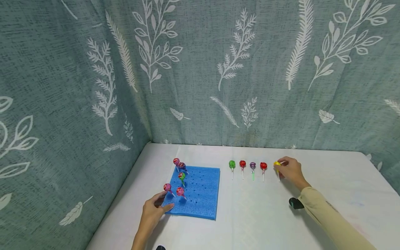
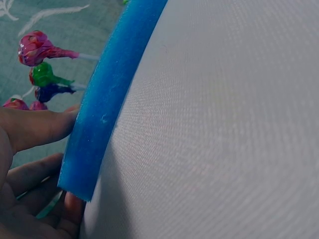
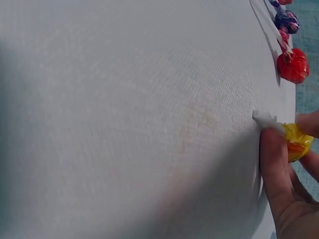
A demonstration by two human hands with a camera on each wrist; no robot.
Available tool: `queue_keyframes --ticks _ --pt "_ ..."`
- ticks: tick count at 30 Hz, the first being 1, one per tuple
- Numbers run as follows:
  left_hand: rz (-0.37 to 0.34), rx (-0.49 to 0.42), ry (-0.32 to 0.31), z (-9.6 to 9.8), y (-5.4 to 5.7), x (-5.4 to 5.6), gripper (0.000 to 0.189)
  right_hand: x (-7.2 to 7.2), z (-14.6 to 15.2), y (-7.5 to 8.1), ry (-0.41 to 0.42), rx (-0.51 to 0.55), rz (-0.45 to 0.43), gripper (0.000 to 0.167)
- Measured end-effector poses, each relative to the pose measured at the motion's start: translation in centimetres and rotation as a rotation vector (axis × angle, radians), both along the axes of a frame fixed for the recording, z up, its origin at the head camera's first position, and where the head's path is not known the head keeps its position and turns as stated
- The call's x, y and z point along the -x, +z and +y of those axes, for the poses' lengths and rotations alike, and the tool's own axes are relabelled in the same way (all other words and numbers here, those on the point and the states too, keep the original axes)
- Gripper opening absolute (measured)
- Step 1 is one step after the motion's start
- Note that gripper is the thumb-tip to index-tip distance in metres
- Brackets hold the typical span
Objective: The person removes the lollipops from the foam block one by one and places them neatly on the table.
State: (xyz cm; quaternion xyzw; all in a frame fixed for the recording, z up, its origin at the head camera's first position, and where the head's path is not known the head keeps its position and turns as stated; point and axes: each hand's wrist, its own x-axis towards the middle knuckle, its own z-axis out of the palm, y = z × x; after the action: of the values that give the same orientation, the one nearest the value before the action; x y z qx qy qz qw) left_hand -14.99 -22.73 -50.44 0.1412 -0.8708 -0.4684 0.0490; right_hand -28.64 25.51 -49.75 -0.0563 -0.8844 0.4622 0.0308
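Observation:
At the right end of a row of lollipops, my right hand pinches a yellow lollipop by its wrapped head. In the right wrist view the thumb and fingers close around the yellow wrapper. My left hand grips the near left corner of a blue foam board, thumb on top and fingers at its side. Several lollipops stand in the board's left part, among them a green one and a pink one. Small holes dot the rest of the board.
Left of my right hand, a red lollipop, a purple one, another red one and a green one lie in a row on the white table. A patterned curtain hangs behind.

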Motion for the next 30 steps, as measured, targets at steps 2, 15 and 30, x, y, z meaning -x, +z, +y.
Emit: queue_keyframes --ticks 2,15,30 --pt "-0.002 0.001 0.000 0.0 0.0 0.0 0.059 0.0 0.0 0.0 0.002 -0.026 0.001 0.032" --pt "-0.008 -0.009 0.009 0.1 -0.1 0.0 0.060 -0.3 -0.6 0.6 0.016 -0.081 -0.026 0.037" --pt "-0.013 -0.006 0.005 0.0 0.0 0.1 0.059 -0.7 -1.2 2.2 0.109 -0.328 0.049 0.039"
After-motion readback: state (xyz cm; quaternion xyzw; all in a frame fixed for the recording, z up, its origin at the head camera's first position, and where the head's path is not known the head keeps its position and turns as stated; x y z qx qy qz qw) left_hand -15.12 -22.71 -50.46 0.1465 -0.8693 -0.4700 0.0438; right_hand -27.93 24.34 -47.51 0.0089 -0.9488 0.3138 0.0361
